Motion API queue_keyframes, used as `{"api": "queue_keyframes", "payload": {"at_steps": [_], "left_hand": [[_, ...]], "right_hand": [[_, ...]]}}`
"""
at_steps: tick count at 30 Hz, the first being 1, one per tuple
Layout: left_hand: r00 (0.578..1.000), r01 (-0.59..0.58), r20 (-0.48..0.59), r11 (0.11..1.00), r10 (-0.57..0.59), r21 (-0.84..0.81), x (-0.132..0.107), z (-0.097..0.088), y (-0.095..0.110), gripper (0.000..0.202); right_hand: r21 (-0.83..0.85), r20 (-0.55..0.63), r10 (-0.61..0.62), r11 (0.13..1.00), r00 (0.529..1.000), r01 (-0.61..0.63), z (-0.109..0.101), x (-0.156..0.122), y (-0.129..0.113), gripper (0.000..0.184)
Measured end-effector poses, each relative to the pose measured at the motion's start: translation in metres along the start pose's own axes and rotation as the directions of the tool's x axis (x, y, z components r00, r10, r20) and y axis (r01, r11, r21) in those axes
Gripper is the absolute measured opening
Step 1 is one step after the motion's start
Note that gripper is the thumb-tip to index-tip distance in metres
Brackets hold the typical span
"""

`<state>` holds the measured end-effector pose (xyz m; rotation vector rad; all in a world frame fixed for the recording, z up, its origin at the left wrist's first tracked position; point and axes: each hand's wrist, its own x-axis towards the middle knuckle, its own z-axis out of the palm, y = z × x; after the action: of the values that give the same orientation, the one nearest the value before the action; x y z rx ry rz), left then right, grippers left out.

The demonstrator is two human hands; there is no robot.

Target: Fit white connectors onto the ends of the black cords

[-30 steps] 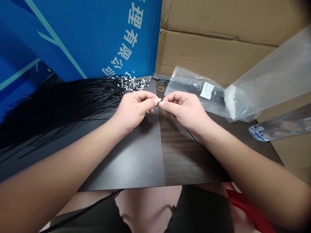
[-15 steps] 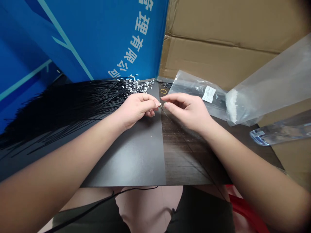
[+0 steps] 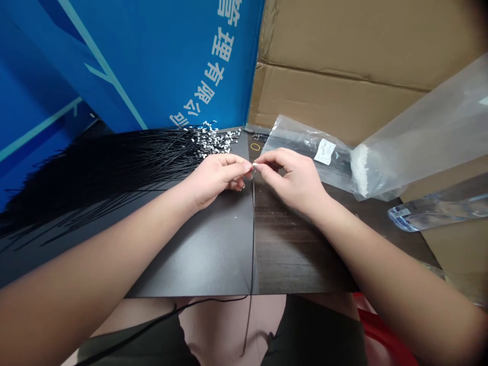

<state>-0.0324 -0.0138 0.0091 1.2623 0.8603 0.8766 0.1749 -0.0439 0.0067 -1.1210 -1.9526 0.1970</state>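
Our left hand and right hand both pinch a tiny white connector at the fingertips, its black wire dangling past the table's near edge. One slack pinch could drop it into the wire pile.

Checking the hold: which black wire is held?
The lone wire hanging over the table edge from between the left hand and right hand; the others lie fanned out to the left.
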Motion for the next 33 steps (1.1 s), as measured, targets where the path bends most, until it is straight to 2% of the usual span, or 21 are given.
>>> {"api": "queue_keyframes", "payload": {"at_steps": [6, 18, 28, 33], "left_hand": [[0.998, -0.068, -0.003, 0.993, 0.069, 0.096, -0.0021, 0.005, 0.0023, 0.011], [0.987, -0.155, -0.009, 0.966, 0.16, 0.209, -0.0051, 0.0099, 0.0034, 0.012], [0.973, -0.212, 0.014, 0.86, 0.232, 0.465, -0.006, 0.0069, 0.0039, 0.015], [0.966, -0.222, 0.001, 0.826, 0.259, 0.517, -0.0053, 0.0058, 0.0011, 0.017]], "right_hand": [[-0.037, -0.043, 0.005, 0.999, 0.999, -0.007, 0.0005, -0.0004, 0.0022, 0.01], [-0.028, -0.033, -0.001, 1.0, 0.999, 0.0, 0.0019, -0.0023, -0.0008, 0.01], [-0.058, -0.021, 0.015, 0.998, 1.0, -0.016, 0.002, -0.002, -0.0035, 0.01], [-0.028, -0.043, 0.006, 1.0, 0.999, -0.007, 0.0048, -0.0026, -0.0016, 0.007]]}}
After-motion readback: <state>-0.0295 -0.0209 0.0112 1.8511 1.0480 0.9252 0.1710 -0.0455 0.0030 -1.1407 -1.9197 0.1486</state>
